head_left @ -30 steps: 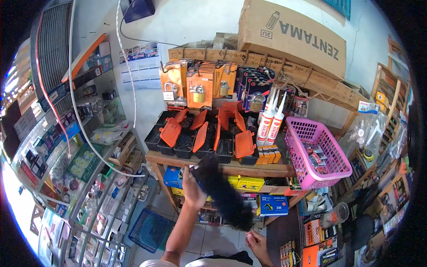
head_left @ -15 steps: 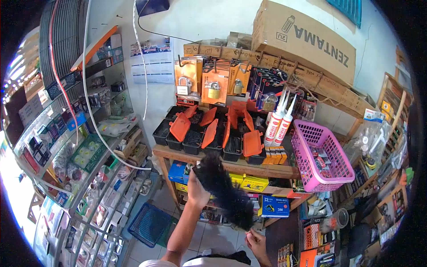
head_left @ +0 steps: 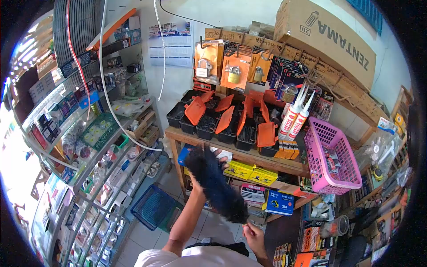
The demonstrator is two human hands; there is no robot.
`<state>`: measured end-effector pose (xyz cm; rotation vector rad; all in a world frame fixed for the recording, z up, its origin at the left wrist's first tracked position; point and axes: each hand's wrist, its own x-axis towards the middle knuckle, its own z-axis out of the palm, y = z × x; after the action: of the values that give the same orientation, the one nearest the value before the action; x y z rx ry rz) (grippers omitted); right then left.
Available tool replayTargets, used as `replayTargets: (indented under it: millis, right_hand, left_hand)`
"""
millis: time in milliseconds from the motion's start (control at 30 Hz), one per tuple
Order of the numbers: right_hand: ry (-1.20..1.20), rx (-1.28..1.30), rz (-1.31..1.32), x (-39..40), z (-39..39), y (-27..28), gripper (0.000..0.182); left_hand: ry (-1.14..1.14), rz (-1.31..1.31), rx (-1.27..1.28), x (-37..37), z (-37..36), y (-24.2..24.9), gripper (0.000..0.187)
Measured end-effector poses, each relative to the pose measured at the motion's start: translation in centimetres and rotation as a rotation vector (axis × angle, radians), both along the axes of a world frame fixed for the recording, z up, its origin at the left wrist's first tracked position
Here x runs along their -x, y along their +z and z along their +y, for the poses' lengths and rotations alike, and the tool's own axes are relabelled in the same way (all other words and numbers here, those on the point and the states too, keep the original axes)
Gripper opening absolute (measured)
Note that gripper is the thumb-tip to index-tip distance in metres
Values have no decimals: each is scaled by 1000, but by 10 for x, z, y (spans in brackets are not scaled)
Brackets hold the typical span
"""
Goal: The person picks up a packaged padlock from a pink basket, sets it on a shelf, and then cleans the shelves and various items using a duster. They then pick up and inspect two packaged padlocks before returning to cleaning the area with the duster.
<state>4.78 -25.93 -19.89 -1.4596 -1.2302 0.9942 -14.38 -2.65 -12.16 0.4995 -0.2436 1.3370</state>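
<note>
A dark, fluffy feather duster (head_left: 215,184) slants across the middle of the view, in front of the wooden bench. My left hand (head_left: 196,184) is closed around its upper part from behind. The feathers cover most of that hand, though some fingertips show past the far edge. Down at the lower end, my right hand (head_left: 254,236) is closed on the thin handle, just below the feathers. Behind the duster, yellow boxes (head_left: 251,172) and a blue 3M box (head_left: 279,202) sit on the bench's lower shelf.
Black bins (head_left: 207,127) with orange lids line the bench top (head_left: 240,153). Beside them stand sealant tubes (head_left: 293,118) and a pink basket (head_left: 336,180). Padlocks (head_left: 234,74) hang above. A blue basket (head_left: 153,207) is on the floor, left of me; glass shelves stand further left.
The view has shifted, so the bench appears further right. My left hand has gone from the duster's upper end to behind its feathers. My right hand still holds the handle.
</note>
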Motion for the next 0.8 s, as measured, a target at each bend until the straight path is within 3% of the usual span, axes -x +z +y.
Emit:
replayTargets:
  millis: [67,133,167,200,300,367,433,533,567,600,667,733,767,800]
  right_hand:
    - [-74,20,79,3,3,-3,25]
    - [-150,39,149,5,6,-1,25]
    - [-38,-7,82,4,7,-3,23]
    - [72,-51,15,2,8,-6,20]
    - [-13,-69,4,1,13,-6,22]
    - [19,56,148,-3,13,-12,26]
    - [224,51,147,-7,13,-10,30]
    - [50,-62,65,-5,8,3,37]
    - [3,-67,78,-7,6,-3,37]
    - [72,-24,62,-12,6,-11,40]
    - [150,70,23,-21,0,-9,45]
    - [41,-22,39,-32,-9,-3,44]
    - [-40,-121,57,-36,-13,-3,42]
    - [-136,-155,-13,-46,-17,-9,41]
  left_hand:
    - [-25,26,43,2,2,13,63]
    - [105,41,453,-2,-6,36,62]
    - [106,37,452,-2,3,25,62]
    - [110,141,187,0,20,2,61]
    - [63,234,-56,8,24,-6,59]
    - [101,67,302,6,-5,36,59]
    - [482,304,238,-7,8,21,63]
    - [339,425,204,-18,2,34,61]
    - [208,2,358,-29,-10,51,60]
    - [171,18,355,-36,-7,44,60]
    - [90,273,-133,-32,7,0,54]
    - [306,514,107,-45,23,-22,50]
    - [419,508,215,-55,24,-27,47]
    - [112,376,348,-68,-6,32,43]
